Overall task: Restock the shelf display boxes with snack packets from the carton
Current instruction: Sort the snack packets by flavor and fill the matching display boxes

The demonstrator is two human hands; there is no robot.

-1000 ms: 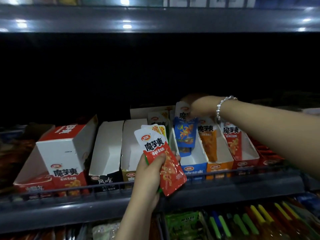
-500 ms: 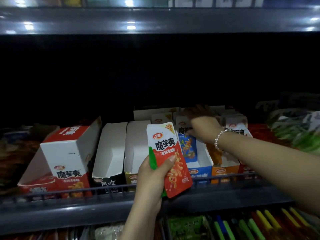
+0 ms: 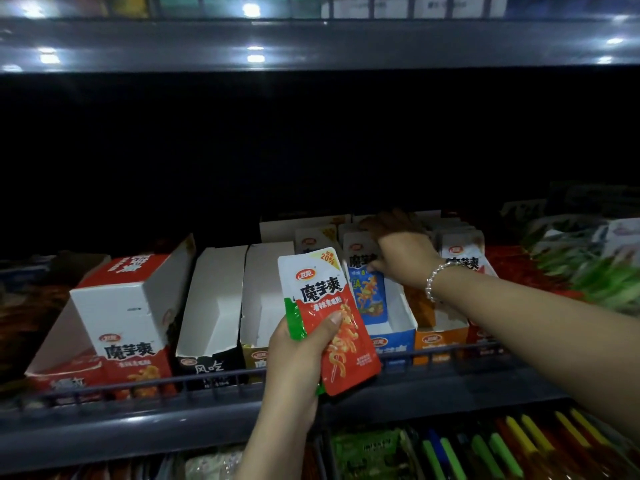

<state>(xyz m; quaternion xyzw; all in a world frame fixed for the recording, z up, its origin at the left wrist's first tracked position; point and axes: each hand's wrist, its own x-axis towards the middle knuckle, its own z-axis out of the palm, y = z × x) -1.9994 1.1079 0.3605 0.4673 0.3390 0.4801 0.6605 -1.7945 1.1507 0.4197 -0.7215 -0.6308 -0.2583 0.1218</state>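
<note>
A: On the shelf (image 3: 242,420), from the head view, what are the hands doing?
B: The left hand (image 3: 298,355) grips a red packet (image 3: 325,320) with a green packet (image 3: 294,320) behind it, held in front of the rail.
A: And the right?
B: The right hand (image 3: 401,251) reaches into the blue box (image 3: 398,341), fingers curled over the top of a blue packet (image 3: 369,296) standing inside. Beside it sit an orange box (image 3: 440,341) and two white-walled boxes (image 3: 214,306).
</note>
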